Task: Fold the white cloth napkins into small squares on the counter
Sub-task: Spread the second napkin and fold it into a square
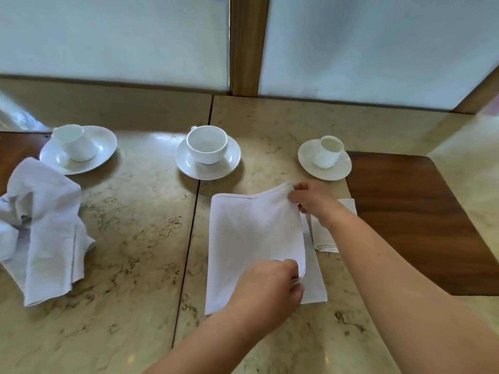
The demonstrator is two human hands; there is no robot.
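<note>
While the napkin [253,238] lay soft and floppy, the right hand [313,201] pinched its far corner, and the left hand [270,284] pinched its near corner. Corners looked best to hold.

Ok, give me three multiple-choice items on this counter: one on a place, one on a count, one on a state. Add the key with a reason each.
1. Where does the small folded napkin lie?
A. right of the napkin being folded
B. on a saucer
C. left of the crumpled pile

2. How many cups stand on saucers?
A. one
B. three
C. five

3. What is the right hand doing?
A. resting flat on the counter
B. lifting a cup
C. pinching the napkin's far right corner

Key: 1 A, it shows beside that napkin under the right forearm. 2 B, the left cup, middle cup and right cup each sit on a saucer. 3 C, its fingers grip that raised corner while the left hand holds the near edge.
</note>
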